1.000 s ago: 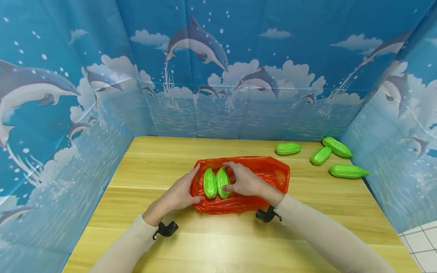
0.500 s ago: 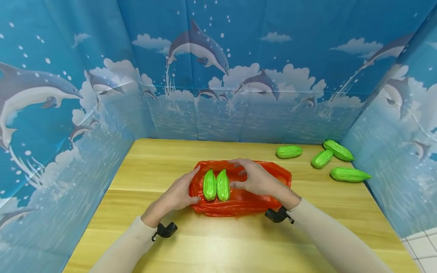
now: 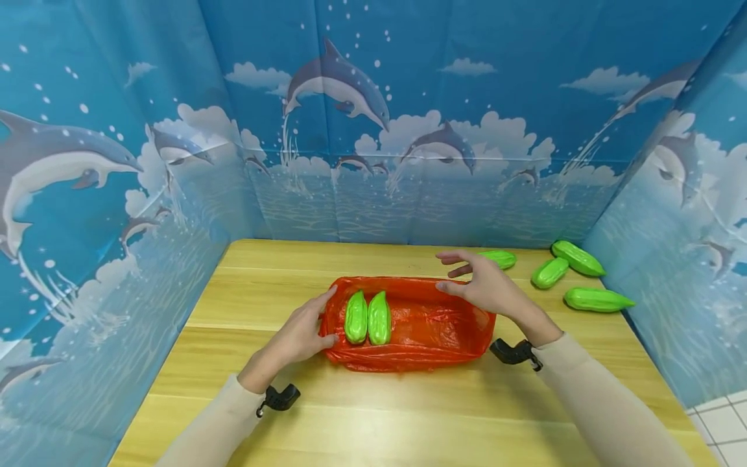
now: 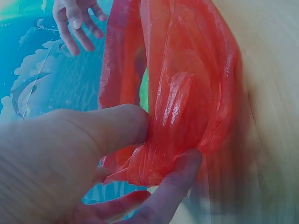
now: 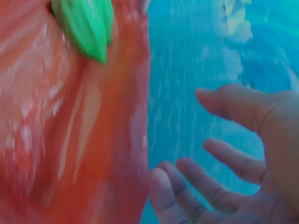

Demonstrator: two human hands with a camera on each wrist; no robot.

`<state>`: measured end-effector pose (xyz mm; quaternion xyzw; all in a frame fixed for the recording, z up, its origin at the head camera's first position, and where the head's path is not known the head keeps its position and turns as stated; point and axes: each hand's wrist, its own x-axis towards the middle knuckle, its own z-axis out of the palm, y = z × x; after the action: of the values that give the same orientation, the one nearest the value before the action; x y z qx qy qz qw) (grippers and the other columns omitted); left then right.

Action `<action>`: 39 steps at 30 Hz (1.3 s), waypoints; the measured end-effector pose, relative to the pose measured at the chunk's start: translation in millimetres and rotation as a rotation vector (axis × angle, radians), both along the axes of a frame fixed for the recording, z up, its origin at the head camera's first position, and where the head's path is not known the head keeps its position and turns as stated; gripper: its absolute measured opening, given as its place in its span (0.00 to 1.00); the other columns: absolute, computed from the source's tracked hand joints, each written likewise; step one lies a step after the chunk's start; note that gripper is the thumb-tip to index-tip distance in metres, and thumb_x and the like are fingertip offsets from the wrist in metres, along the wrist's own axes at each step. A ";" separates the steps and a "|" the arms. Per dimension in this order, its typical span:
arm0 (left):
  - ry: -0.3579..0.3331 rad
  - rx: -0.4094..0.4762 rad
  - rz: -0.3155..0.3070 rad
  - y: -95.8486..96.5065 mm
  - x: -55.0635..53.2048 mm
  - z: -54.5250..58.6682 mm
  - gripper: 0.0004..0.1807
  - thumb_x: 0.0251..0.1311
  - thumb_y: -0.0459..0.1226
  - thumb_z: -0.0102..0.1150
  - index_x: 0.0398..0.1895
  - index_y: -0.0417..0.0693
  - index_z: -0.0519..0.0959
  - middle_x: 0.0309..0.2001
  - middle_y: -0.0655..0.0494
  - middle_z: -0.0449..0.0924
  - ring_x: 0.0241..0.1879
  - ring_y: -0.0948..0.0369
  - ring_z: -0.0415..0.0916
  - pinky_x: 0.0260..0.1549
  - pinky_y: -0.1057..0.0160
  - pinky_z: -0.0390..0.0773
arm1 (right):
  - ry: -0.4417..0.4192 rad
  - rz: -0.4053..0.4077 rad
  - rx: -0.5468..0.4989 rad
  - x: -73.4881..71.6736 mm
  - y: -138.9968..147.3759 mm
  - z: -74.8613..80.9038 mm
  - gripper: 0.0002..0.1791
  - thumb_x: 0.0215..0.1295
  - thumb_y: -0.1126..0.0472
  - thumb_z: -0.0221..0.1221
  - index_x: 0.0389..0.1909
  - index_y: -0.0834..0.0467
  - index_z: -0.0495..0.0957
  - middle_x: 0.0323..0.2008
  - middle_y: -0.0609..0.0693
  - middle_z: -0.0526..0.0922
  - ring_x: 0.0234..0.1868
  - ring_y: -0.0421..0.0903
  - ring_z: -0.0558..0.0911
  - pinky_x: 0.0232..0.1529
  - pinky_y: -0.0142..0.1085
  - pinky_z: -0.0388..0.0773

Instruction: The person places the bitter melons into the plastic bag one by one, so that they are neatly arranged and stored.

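Note:
A red plastic bag [image 3: 408, 358] lies on the table with its wide mouth facing up. Side by side in its left part rest two ridged green bitter melons, a left one [image 3: 356, 318] and a right one [image 3: 379, 319]. My left hand [image 3: 297, 334] holds the bag's left end, thumb at the rim and fingers along the outside film in the left wrist view. Above the bag's right back rim, my right hand [image 3: 493, 285] is empty with fingers spread, as the right wrist view also shows. Just beyond it lies another bitter melon [image 3: 500, 259], partly covered by the hand.
Toward the back right corner lie three more bitter melons: a rear one [image 3: 578, 257], a short one [image 3: 550, 273] and one near the right edge [image 3: 596, 299]. A dolphin-print curtain [image 3: 408, 194] encloses the wooden table [image 3: 373, 415] at the back and sides.
My right hand has drawn away from the right melon in the bag and moved right and back, past the bag's rim. My left hand has stayed at the bag's left end.

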<state>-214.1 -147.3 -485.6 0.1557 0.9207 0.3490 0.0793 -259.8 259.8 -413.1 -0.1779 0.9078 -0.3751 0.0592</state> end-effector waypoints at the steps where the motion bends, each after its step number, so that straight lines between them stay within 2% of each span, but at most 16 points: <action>1: 0.002 0.002 0.004 -0.1 0.4 -0.6 0.59 0.67 0.32 0.82 0.97 0.47 0.57 0.89 0.36 0.69 0.77 0.37 0.81 0.78 0.33 0.82 | 0.004 -0.012 -0.003 -3.2 6.4 -0.6 0.36 0.83 0.51 0.73 0.85 0.55 0.75 0.79 0.65 0.82 0.70 0.67 0.89 0.67 0.63 0.91; 8: 0.008 0.007 0.021 1.8 2.5 -4.0 0.59 0.67 0.31 0.82 0.97 0.45 0.57 0.89 0.35 0.69 0.80 0.35 0.78 0.81 0.33 0.79 | -0.002 -0.111 -0.033 -22.7 51.2 -12.2 0.36 0.85 0.49 0.71 0.86 0.56 0.74 0.80 0.66 0.80 0.69 0.68 0.89 0.65 0.62 0.92; 16: -0.014 0.018 0.045 2.7 5.5 -6.2 0.58 0.69 0.32 0.81 0.97 0.45 0.57 0.88 0.33 0.69 0.86 0.32 0.69 0.84 0.30 0.74 | -0.031 -0.190 -0.019 -40.9 87.1 -33.9 0.40 0.89 0.47 0.66 0.91 0.58 0.68 0.86 0.70 0.71 0.73 0.73 0.85 0.67 0.65 0.90; 23: -0.019 0.009 0.050 4.2 5.1 -8.9 0.58 0.69 0.33 0.81 0.97 0.47 0.56 0.89 0.34 0.67 0.87 0.32 0.68 0.85 0.30 0.73 | 0.004 -0.238 0.050 -53.6 104.8 -56.4 0.42 0.89 0.42 0.63 0.92 0.59 0.66 0.89 0.78 0.59 0.68 0.74 0.88 0.64 0.67 0.90; 29: -0.014 0.007 0.037 5.6 2.0 -7.4 0.58 0.70 0.33 0.80 0.98 0.48 0.55 0.90 0.35 0.66 0.88 0.33 0.68 0.85 0.31 0.73 | 0.061 -0.307 0.065 -59.7 116.3 -76.0 0.45 0.88 0.35 0.61 0.91 0.59 0.67 0.82 0.82 0.59 0.61 0.74 0.89 0.63 0.69 0.89; 36: -0.012 -0.002 0.036 6.0 1.7 -8.8 0.56 0.71 0.33 0.80 0.97 0.49 0.58 0.89 0.35 0.68 0.87 0.33 0.69 0.85 0.30 0.73 | 0.052 -0.343 0.091 -68.3 119.0 -85.8 0.50 0.85 0.30 0.62 0.92 0.58 0.65 0.88 0.83 0.49 0.61 0.74 0.87 0.61 0.70 0.88; 39: -0.017 -0.003 0.039 6.2 2.4 -9.5 0.56 0.71 0.34 0.80 0.97 0.50 0.58 0.89 0.35 0.69 0.87 0.33 0.69 0.85 0.30 0.73 | 0.039 -0.350 0.115 -72.1 118.3 -90.3 0.51 0.85 0.28 0.61 0.93 0.57 0.64 0.89 0.83 0.47 0.68 0.80 0.80 0.65 0.75 0.83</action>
<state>-211.7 -141.1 -495.2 0.1343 0.9233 0.3506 0.0806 -331.9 378.1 -503.4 -0.0207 0.9458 -0.3239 -0.0147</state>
